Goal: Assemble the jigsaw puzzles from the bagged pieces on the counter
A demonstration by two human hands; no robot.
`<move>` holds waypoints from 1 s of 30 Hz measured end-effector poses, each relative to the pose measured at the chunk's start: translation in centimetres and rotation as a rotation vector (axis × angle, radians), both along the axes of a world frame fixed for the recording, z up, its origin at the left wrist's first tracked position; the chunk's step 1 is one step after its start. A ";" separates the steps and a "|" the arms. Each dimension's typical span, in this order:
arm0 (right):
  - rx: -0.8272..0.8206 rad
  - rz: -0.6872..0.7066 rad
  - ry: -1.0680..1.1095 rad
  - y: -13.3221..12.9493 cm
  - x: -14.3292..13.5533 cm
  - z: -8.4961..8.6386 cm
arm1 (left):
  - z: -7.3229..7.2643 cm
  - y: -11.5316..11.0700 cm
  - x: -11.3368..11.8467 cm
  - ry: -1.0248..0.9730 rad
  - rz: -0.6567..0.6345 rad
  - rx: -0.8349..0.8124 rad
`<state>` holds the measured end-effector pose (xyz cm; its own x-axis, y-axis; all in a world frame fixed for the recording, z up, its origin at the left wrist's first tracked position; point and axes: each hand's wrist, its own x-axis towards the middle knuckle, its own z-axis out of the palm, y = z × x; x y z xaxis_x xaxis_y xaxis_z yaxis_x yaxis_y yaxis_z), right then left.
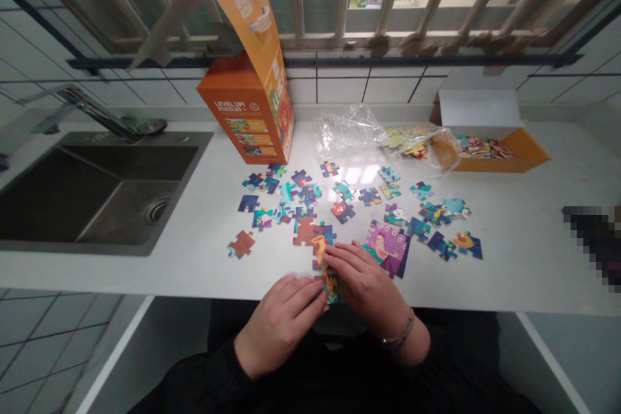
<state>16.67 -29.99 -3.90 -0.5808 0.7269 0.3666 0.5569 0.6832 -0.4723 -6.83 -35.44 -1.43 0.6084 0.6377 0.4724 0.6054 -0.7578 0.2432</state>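
Note:
My left hand [285, 318] is at the counter's front edge, fingers curled and thumb against a yellow-and-green puzzle piece [332, 287]. Just to its right, my right hand [369, 283] has its fingers stretched out together, tips resting beside a puzzle piece with an orange figure [319, 247]; its thumb is hidden. This piece adjoins a joined cluster of brown and blue pieces [305, 230]. Right of my right fingers lies a joined purple section [387, 244]. Several loose blue pieces [369, 196] are scattered beyond my hands, and a brown piece [241, 244] lies apart on the left.
An orange puzzle box [252, 119] stands with its lid up at the back. Crumpled clear plastic [347, 131] lies beside a bag of pieces [407, 141]. An open yellow box [526, 150] holds more pieces. The sink [177, 191] is at left; a pixelated dark object [594, 242] is at right.

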 end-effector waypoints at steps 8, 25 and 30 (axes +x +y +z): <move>0.020 -0.023 0.104 -0.4 0.2 -0.1 | 0.4 -1.0 -1.1 0.004 -0.008 0.118; 0.082 -0.022 0.211 -1.2 0.8 0.9 | -0.4 -0.9 -0.5 -0.002 -0.028 0.160; 0.046 -0.011 0.256 -1.4 0.9 0.8 | -0.5 -0.4 -0.3 0.001 -0.018 0.178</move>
<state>17.59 -31.39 -3.07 -0.4570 0.7118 0.5334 0.4312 0.7018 -0.5671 -7.15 -35.85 -1.95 0.6196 0.5329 0.5762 0.5917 -0.7995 0.1032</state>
